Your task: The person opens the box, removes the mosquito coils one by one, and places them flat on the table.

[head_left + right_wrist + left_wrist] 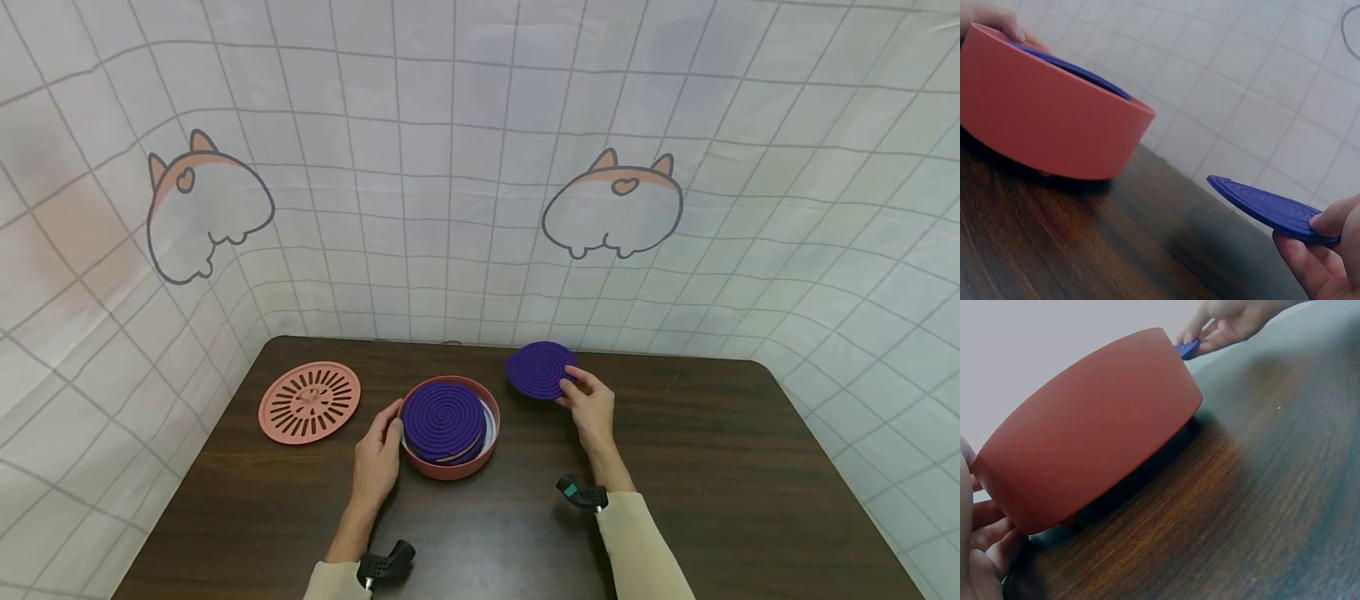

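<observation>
The right hand pinches a purple spiral disc by one edge, above the worktop, just right of the red tub — it could tip and drop if that grip slackens. The left hand clasps the tub's side.

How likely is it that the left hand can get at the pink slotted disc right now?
Probably yes: the pink slotted disc lies nearby, left of the left hand, with only bare table between, though that hand would likely need to release the red container.
</observation>
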`<action>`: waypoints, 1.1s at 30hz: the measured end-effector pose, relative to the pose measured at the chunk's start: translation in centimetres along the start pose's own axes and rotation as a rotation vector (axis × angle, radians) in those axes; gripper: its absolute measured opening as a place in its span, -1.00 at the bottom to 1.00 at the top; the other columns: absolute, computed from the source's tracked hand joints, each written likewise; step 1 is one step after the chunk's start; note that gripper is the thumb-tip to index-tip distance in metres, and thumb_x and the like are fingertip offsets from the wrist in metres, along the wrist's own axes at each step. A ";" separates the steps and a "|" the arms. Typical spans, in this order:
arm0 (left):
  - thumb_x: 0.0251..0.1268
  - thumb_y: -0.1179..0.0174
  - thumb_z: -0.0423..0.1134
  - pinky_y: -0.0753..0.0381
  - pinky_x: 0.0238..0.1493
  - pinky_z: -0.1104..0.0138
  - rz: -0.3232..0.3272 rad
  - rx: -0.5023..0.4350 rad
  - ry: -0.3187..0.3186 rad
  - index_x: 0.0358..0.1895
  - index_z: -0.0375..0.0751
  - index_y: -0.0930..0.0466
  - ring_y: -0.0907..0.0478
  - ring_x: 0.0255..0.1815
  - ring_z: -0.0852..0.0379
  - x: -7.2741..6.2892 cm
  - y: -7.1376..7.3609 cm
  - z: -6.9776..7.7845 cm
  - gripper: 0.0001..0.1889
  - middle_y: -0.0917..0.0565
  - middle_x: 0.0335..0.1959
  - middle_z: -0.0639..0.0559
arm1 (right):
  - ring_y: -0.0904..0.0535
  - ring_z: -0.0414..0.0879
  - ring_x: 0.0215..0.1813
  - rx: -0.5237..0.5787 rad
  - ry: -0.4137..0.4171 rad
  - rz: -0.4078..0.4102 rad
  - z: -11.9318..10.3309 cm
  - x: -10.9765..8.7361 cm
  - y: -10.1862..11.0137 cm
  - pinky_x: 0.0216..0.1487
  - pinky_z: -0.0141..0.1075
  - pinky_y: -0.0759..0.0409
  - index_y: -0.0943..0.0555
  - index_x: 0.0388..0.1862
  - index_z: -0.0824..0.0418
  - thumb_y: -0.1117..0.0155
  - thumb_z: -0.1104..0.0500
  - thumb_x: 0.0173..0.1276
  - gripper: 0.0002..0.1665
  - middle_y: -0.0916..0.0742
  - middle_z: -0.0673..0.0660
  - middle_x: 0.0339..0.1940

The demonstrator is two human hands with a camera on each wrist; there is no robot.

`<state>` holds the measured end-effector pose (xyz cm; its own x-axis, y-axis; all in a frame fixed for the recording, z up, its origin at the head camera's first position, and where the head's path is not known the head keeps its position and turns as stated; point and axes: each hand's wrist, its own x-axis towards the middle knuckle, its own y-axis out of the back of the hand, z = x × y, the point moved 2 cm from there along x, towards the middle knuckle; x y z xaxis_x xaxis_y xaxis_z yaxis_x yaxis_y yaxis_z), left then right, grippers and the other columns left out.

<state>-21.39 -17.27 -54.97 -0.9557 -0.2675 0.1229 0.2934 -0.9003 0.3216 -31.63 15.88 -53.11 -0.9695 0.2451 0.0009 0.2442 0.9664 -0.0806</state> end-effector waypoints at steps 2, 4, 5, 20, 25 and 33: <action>0.60 0.05 -0.09 -0.40 0.44 -0.01 0.003 0.004 -0.007 0.40 0.03 -0.47 -0.43 0.45 -0.02 0.0 0.0 0.0 -0.59 -0.54 0.39 -0.02 | -0.70 -0.27 -0.36 -0.012 -0.007 -0.002 0.2 0.1 0.0 -0.30 -0.44 -0.73 -0.63 0.15 0.41 -0.25 0.42 0.36 -0.63 -0.65 0.22 -0.10; 0.60 0.04 -0.09 -0.42 0.43 0.01 0.006 0.005 -0.014 0.39 0.04 -0.47 -0.45 0.44 -0.01 0.0 0.0 0.0 -0.60 -0.55 0.38 -0.01 | -0.69 -0.27 -0.35 -0.021 -0.013 -0.006 0.4 0.3 0.1 -0.29 -0.44 -0.73 -0.63 0.16 0.40 -0.25 0.41 0.37 -0.63 -0.64 0.20 -0.11; 0.60 0.04 -0.09 -0.43 0.43 0.01 0.006 0.006 -0.018 0.39 0.04 -0.47 -0.45 0.43 -0.01 0.0 0.0 0.0 -0.60 -0.55 0.38 -0.01 | -0.69 -0.27 -0.34 -0.030 -0.015 -0.008 0.5 0.3 0.1 -0.29 -0.44 -0.73 -0.63 0.16 0.39 -0.24 0.41 0.38 -0.63 -0.63 0.18 -0.11; 0.60 0.05 -0.07 -0.42 0.43 0.00 0.005 -0.001 -0.011 0.40 0.06 -0.47 -0.44 0.44 -0.01 -0.1 0.0 -0.2 -0.60 -0.54 0.38 0.00 | -0.68 -0.26 -0.34 -0.068 -0.023 -0.022 0.9 0.8 0.0 -0.29 -0.45 -0.72 -0.63 0.18 0.36 -0.23 0.39 0.40 -0.62 -0.63 0.17 -0.13; 0.60 0.04 -0.07 -0.41 0.44 0.01 0.006 -0.003 -0.008 0.40 0.06 -0.47 -0.44 0.44 0.00 -0.1 0.0 -0.2 -0.60 -0.55 0.38 0.00 | -0.68 -0.25 -0.34 -0.082 -0.029 -0.032 1.1 1.1 0.1 -0.29 -0.45 -0.72 -0.62 0.19 0.38 -0.24 0.39 0.40 -0.62 -0.62 0.14 -0.18; 0.60 0.05 -0.07 -0.41 0.43 0.00 0.003 0.000 -0.010 0.40 0.03 -0.46 -0.43 0.45 -0.02 -0.1 0.1 -0.1 -0.59 -0.54 0.39 -0.02 | -0.69 -0.21 -0.33 -0.088 -0.047 -0.037 1.2 1.2 0.2 -0.30 -0.43 -0.73 -0.59 0.20 0.41 -0.25 0.39 0.40 -0.60 -0.64 0.13 -0.22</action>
<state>-21.31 -17.34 -55.00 -0.9544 -0.2668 0.1336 0.2964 -0.8992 0.3217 -32.74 16.26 -54.35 -0.9774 0.2067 -0.0442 0.2067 0.9784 0.0060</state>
